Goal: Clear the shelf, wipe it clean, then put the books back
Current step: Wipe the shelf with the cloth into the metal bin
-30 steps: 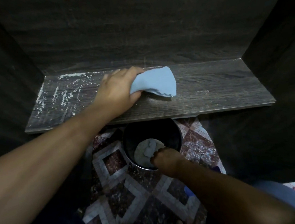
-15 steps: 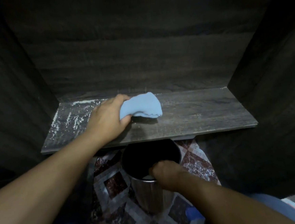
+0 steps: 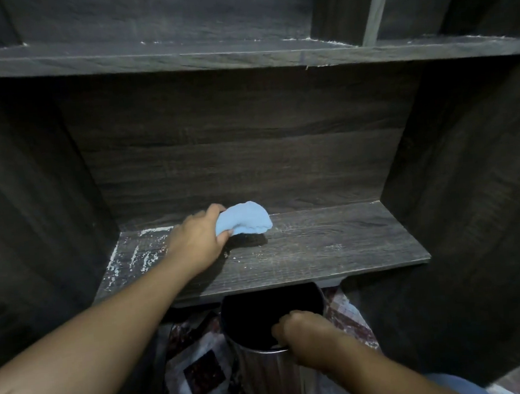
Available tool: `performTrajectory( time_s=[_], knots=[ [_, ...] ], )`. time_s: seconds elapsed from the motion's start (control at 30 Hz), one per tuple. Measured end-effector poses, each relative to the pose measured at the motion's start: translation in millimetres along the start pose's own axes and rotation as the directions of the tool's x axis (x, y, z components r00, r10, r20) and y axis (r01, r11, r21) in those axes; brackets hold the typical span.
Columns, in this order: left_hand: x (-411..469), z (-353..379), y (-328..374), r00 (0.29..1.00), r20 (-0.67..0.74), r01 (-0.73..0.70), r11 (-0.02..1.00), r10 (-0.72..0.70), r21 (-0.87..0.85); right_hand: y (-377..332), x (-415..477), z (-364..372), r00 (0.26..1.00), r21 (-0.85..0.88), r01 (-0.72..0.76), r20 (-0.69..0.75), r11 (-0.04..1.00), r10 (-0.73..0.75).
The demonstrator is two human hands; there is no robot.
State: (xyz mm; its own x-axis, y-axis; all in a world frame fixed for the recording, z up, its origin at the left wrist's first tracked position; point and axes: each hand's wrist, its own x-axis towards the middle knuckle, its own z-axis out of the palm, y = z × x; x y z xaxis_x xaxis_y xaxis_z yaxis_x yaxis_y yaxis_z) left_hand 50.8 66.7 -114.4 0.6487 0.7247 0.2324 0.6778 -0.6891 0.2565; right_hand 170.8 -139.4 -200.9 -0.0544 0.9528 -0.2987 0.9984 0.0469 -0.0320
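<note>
Left hand (image 3: 198, 242) bunches the blue cloth (image 3: 245, 221), thumb and fingers curled round it, far-middle of the shelf (image 3: 334, 247). Right hand (image 3: 297, 327) hooks curled fingers over the bin (image 3: 267, 379) rim below. Risk: a wide sweep flings the left-side white dust (image 3: 132, 256) past the bin.

Dark wood shelf (image 3: 318, 248), white dust left; blue cloth (image 3: 245, 219) bunched mid-shelf.

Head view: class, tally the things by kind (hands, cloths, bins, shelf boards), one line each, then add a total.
Bare hands: 2, left hand gripping the cloth, right hand holding the bin's rim
Light blue cloth: 1
Shiny metal cylindrical bin: 1
Dark wooden shelf boards: 2, lower shelf board, upper shelf board
Total: 6
</note>
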Motion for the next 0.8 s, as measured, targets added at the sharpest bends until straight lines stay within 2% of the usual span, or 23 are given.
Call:
performTrajectory(
  time_s=[0.17, 0.3, 0.43, 0.53, 0.6, 0.67, 0.8],
  knots=[
    [33, 16, 0, 0.993, 0.058, -0.110, 0.977, 0.101, 0.184, 13, 17, 8, 0.998, 0.013, -0.018, -0.056, 1.000, 0.018],
    [56, 31, 0, 0.987, 0.023, -0.156, 0.943, 0.156, 0.293, 28, 24, 20, 0.993, 0.052, 0.014, -0.117, 0.999, -0.008],
    [63, 44, -5, 0.981, -0.041, -0.167, 0.932, 0.190, 0.322, 33, 24, 31, 0.979, 0.079, 0.042, -0.201, 0.996, -0.026],
    [64, 56, -9, 0.924, -0.097, -0.297, 0.853, 0.370, 0.430, 34, 24, 37, 0.961, 0.065, 0.088, -0.269, 0.994, -0.067],
    [70, 63, -10, 0.894, -0.138, -0.323, 0.826, 0.427, 0.461, 34, 24, 37, 0.956, 0.051, 0.101, -0.280, 0.994, -0.083],
    [76, 67, -8, 0.863, -0.127, -0.363, 0.775, 0.490, 0.518, 33, 25, 39, 0.964, 0.055, 0.083, -0.257, 0.995, -0.067],
    [89, 69, 2, 0.780, -0.061, -0.435, 0.610, 0.623, 0.662, 31, 26, 39, 0.973, 0.038, 0.069, -0.225, 0.997, -0.058]
  ],
)
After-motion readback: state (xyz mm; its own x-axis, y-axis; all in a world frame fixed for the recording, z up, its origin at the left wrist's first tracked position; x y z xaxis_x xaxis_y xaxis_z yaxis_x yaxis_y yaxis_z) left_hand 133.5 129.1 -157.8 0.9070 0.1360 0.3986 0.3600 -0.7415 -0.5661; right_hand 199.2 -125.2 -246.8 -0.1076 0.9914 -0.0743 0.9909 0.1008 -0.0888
